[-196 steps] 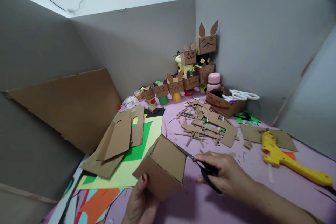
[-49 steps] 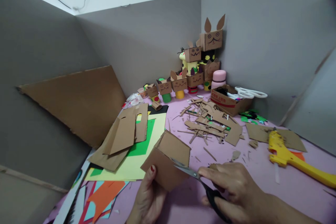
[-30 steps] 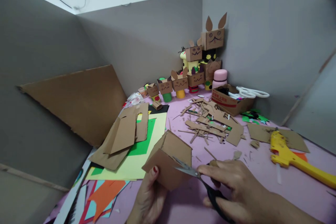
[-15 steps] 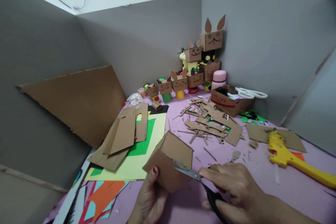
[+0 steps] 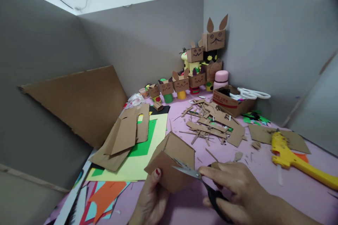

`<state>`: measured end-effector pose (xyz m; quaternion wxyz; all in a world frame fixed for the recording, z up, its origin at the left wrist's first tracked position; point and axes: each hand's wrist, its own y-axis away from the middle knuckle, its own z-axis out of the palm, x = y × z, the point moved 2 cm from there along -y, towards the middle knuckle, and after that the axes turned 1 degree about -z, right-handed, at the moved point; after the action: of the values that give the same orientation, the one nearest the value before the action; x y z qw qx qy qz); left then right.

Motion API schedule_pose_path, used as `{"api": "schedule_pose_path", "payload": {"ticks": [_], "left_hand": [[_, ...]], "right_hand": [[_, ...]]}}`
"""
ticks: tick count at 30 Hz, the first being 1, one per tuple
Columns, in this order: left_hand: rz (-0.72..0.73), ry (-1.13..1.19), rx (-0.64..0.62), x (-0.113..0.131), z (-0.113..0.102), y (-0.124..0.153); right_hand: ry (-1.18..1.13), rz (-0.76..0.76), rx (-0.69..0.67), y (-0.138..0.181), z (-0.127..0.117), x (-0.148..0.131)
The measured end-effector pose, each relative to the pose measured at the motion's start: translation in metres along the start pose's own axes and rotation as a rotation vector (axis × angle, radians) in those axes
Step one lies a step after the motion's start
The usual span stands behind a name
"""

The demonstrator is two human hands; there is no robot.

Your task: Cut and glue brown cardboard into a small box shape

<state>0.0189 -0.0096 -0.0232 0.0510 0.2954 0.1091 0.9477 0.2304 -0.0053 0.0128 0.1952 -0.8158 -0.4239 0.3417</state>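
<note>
A small brown cardboard box is tilted in my left hand, thumb pressed on its near side and the other fingers underneath. My right hand is closed around the black handles of a pair of scissors. Their metal blades point left and lie along the box's near upper edge, slightly parted. Whether they bite into the cardboard I cannot tell. Right of my hands lies a yellow hot glue gun on a flat cardboard piece.
Cardboard scraps lie heaped mid-table. Cut cardboard sheets rest on yellow and green paper at left. Orange paper lies nearer. Cardboard animal figures stand behind, beside a pink bottle and a box with white scissors.
The scissors' blades are parted a little more and have shifted slightly left along the box edge. The left hand and box stay almost where they were.
</note>
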Motion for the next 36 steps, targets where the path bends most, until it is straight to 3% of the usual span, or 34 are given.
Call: {"api": "schedule_pose_path", "payload": {"ticks": [15,20,27,36], "left_hand": [[-0.062,0.013,-0.081,-0.0058,-0.0045,0.0001],[-0.064,-0.002,-0.069,-0.0066,-0.0039,0.0030],[-0.034,-0.019,-0.094,-0.0055,-0.0034,-0.0013],[-0.026,-0.012,-0.088,-0.0059,0.0006,0.0021]], "right_hand": [[0.055,-0.083,0.076,0.0031,0.0023,-0.0003],[0.033,-0.083,0.048,0.0033,0.0029,-0.0003],[-0.007,0.048,-0.013,0.0009,-0.0015,0.0013],[0.066,-0.002,-0.011,0.0021,-0.0001,0.0022]]}}
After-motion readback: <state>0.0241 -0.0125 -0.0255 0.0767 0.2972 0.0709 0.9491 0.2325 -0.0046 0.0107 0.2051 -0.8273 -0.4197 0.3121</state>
